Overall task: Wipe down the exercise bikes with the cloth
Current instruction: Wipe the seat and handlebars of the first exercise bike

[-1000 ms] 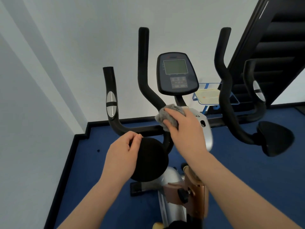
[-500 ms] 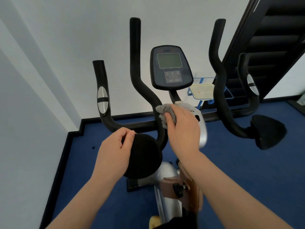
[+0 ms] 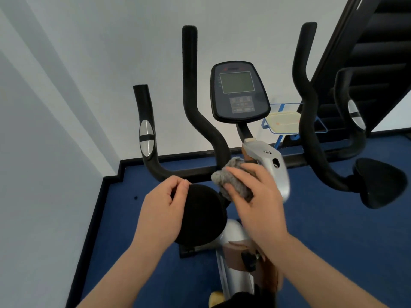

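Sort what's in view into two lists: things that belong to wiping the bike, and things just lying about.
Part of the job:
grey cloth
right hand
left hand
round black pad
console
silver stem cover

Just lying about:
blue-framed stand
black staircase

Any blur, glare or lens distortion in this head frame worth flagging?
Head view: even, soft light; no glare on the console screen. Wide-angle bending bows the wall edges and handlebars. Slight motion blur on the right hand, the cloth and the silver post cover.

Both forearms and hands bare, no sleeves visible.
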`<control>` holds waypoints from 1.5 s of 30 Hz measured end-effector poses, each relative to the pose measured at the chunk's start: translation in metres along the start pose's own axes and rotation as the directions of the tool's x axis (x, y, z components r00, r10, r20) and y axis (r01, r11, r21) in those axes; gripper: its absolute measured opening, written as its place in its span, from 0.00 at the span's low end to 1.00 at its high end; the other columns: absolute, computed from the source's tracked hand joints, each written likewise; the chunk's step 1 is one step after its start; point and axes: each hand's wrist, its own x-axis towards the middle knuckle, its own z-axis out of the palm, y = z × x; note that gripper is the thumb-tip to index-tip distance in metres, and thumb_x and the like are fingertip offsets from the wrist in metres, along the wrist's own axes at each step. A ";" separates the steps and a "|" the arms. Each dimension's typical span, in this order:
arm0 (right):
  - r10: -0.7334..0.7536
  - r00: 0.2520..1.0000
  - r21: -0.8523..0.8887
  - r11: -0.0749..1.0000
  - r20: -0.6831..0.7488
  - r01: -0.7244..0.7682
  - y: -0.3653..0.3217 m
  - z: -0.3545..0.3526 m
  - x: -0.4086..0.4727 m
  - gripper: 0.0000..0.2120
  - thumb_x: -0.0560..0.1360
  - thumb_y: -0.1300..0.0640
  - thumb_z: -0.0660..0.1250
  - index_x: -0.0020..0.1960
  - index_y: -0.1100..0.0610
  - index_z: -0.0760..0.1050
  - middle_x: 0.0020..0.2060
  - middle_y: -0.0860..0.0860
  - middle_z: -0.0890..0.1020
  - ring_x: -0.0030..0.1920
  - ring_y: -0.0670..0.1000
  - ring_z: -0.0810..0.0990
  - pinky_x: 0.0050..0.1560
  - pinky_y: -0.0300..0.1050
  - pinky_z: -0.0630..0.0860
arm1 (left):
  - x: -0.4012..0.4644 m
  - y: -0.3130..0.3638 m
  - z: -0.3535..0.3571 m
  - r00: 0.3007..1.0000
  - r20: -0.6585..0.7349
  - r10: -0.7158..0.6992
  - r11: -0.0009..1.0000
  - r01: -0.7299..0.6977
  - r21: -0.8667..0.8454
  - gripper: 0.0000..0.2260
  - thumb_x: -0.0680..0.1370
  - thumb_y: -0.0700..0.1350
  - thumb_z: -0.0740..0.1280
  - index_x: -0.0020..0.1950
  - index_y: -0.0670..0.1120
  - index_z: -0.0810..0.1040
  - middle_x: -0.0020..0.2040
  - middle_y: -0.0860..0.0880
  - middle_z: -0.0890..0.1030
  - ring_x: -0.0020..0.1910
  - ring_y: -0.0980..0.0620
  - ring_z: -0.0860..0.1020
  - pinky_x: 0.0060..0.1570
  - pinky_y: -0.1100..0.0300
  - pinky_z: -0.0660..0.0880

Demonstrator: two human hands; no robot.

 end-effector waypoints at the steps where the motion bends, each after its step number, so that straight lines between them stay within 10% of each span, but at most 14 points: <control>1: -0.030 0.999 0.019 0.999 0.037 0.030 0.002 -0.002 0.013 0.16 0.73 0.59 0.73 0.60 0.55 0.80 0.56 0.47 0.77 0.58 0.46 0.74 0.63 0.34 0.69 | 0.000 0.000 0.000 1.000 -0.003 0.000 1.000 0.000 0.005 0.11 0.80 0.52 0.60 0.41 0.59 0.78 0.40 0.62 0.80 0.43 0.64 0.77 0.39 0.64 0.69; 5: -0.214 0.968 0.050 0.977 0.133 0.209 -0.005 -0.001 0.066 0.15 0.72 0.58 0.74 0.59 0.56 0.81 0.56 0.50 0.79 0.57 0.49 0.76 0.61 0.40 0.71 | -0.003 0.001 0.001 0.996 -0.054 0.077 0.996 -0.074 0.047 0.09 0.81 0.48 0.62 0.45 0.60 0.79 0.45 0.62 0.78 0.48 0.63 0.76 0.43 0.70 0.69; 10: -0.617 0.703 -0.083 0.728 0.353 0.681 0.001 0.011 0.082 0.16 0.67 0.60 0.77 0.55 0.53 0.83 0.54 0.50 0.83 0.54 0.52 0.82 0.67 0.55 0.68 | -0.003 -0.004 -0.013 0.933 -0.283 0.224 0.975 -0.211 0.076 0.09 0.79 0.44 0.63 0.53 0.55 0.79 0.50 0.61 0.77 0.52 0.58 0.77 0.48 0.74 0.68; 23: -0.364 0.511 0.024 0.832 0.779 0.555 -0.025 0.018 0.117 0.20 0.72 0.47 0.71 0.64 0.41 0.76 0.62 0.40 0.78 0.60 0.43 0.78 0.62 0.46 0.74 | 0.023 -0.031 -0.047 0.975 -0.136 0.174 0.974 -0.150 0.167 0.18 0.81 0.38 0.63 0.70 0.51 0.74 0.71 0.60 0.70 0.70 0.66 0.66 0.70 0.66 0.64; 29: -0.257 0.653 0.026 0.940 0.712 0.341 -0.053 0.049 0.107 0.20 0.72 0.49 0.73 0.63 0.44 0.78 0.58 0.42 0.81 0.59 0.42 0.77 0.63 0.44 0.72 | 0.029 -0.045 -0.058 0.972 -0.057 0.228 0.970 -0.222 0.101 0.21 0.81 0.38 0.63 0.72 0.54 0.71 0.71 0.66 0.66 0.70 0.70 0.63 0.62 0.47 0.75; 37: -0.092 0.785 -0.120 0.971 0.613 0.207 -0.055 0.045 0.095 0.21 0.66 0.51 0.78 0.57 0.42 0.81 0.54 0.41 0.83 0.56 0.41 0.80 0.63 0.43 0.74 | 0.047 -0.065 -0.075 0.938 0.013 0.347 0.935 -0.347 0.071 0.21 0.80 0.36 0.63 0.71 0.51 0.74 0.71 0.61 0.71 0.71 0.66 0.66 0.69 0.70 0.62; 45: -0.047 0.678 -0.097 0.980 0.734 0.173 -0.047 0.017 0.087 0.21 0.73 0.47 0.70 0.65 0.41 0.76 0.63 0.37 0.76 0.63 0.35 0.72 0.66 0.33 0.67 | 0.069 -0.068 -0.069 0.921 0.028 0.388 0.922 -0.388 0.008 0.18 0.80 0.41 0.65 0.70 0.51 0.75 0.72 0.59 0.71 0.71 0.61 0.67 0.71 0.66 0.62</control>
